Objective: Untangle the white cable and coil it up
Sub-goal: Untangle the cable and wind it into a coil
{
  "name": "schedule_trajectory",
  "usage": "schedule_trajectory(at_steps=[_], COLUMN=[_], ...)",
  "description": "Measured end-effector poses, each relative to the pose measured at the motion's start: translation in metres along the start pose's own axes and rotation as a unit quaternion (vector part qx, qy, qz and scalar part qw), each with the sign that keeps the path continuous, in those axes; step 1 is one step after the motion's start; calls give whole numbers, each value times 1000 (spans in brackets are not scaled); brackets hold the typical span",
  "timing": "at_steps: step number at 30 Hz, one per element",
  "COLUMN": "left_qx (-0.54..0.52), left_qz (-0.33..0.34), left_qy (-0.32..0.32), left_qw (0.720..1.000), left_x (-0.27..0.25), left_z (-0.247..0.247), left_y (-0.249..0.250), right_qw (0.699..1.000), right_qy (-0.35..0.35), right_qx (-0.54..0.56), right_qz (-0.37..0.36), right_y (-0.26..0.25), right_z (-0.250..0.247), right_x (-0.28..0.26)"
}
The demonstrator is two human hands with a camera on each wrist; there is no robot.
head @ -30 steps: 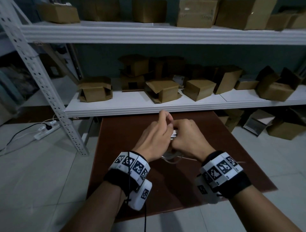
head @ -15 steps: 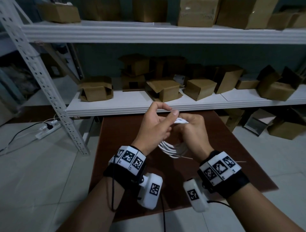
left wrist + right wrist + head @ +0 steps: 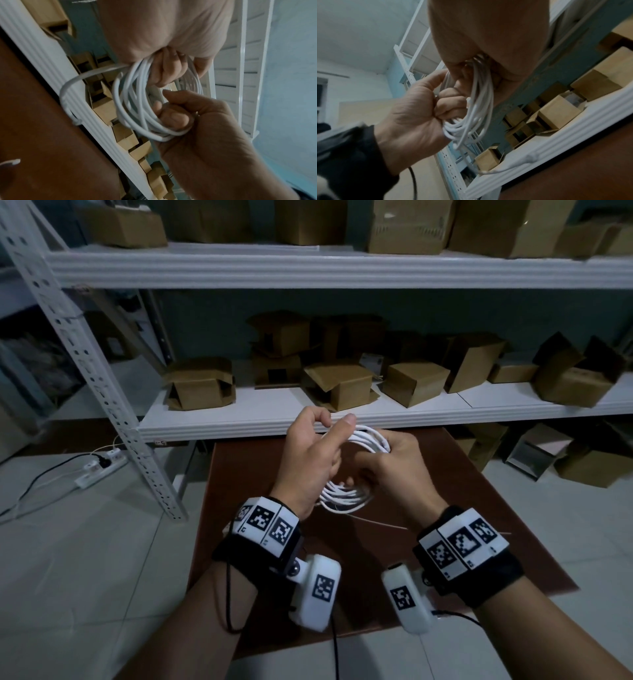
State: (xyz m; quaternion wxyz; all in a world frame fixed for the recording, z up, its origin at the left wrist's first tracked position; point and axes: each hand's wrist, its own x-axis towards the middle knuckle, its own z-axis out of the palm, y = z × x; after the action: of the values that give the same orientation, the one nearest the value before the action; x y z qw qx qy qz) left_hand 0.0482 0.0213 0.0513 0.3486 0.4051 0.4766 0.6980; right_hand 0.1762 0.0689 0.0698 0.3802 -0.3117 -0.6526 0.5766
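The white cable (image 3: 344, 497) is wound into a coil of several loops, held upright in the air between both hands above the brown table (image 3: 246, 474). My left hand (image 3: 334, 426) grips the coil's left side, its thumb up and fingers curled through the loops (image 3: 168, 71). On the right side, my right hand (image 3: 394, 460) closes its fingers round the bundle (image 3: 173, 119). In the right wrist view the loops (image 3: 481, 108) hang between the two fists. A loose tail (image 3: 72, 83) bows out from the coil, and a thin strand (image 3: 376, 523) trails over the table.
A white shelf (image 3: 274, 419) with several open cardboard boxes (image 3: 202, 385) runs right behind the table. A slanted perforated post (image 3: 102, 378) stands at the left. A power strip (image 3: 102, 465) lies on the tiled floor, and more boxes (image 3: 589, 470) sit at the right.
Both hands have risen and drawn slightly apart. The left hand turned thumb-up, so the coil that was hidden between the fists now shows as open loops.
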Motion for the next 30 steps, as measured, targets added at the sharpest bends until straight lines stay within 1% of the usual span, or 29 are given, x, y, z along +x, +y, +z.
schedule_trajectory(at_steps=[2,4,6,8,9,11,12,13,15,18,20,22,25,27,30], left_qx=[30,65,90,110,120,153,172,193,226,226,215,187,100,57,-6], left_qz=[21,33,37,40,45,55,58,62,75,89,86,71,31,0,-42], left_qy=[-11,-19,-23,-26,-36,-62,-69,-71,-71,-73,-66,-66,-82,-92,-106], left_qw=[999,997,995,993,991,985,981,977,969,967,971,978,991,994,993], left_x=[2,3,4,5,4,1,-2,-3,-6,-8,-7,-7,-3,-1,-1], left_z=[-3,-6,-8,-10,-10,-6,-4,-2,-1,-1,-2,-1,0,-1,-3], left_y=[-1,-2,-2,-2,-2,-5,-6,-7,-7,-2,-1,-1,-1,1,1], right_qw=[999,994,974,940,925,912,913,920,947,973,986,993,998,998,995], right_qy=[-22,-19,-13,-14,-20,-39,-48,-56,-74,-81,-65,-37,2,22,72], right_qx=[-35,-102,-216,-327,-361,-382,-378,-361,-299,-204,-140,-90,-29,3,59], right_qz=[-18,-39,-72,-101,-117,-146,-149,-138,-96,-70,-61,-60,-63,-54,-35], right_y=[0,3,8,11,11,6,6,6,7,11,13,14,12,11,11], right_z=[-5,-10,-16,-19,-19,-15,-13,-12,-12,-11,-8,-4,-1,0,-1], right_x=[0,3,8,10,10,8,8,8,8,3,0,-1,-1,-1,2])
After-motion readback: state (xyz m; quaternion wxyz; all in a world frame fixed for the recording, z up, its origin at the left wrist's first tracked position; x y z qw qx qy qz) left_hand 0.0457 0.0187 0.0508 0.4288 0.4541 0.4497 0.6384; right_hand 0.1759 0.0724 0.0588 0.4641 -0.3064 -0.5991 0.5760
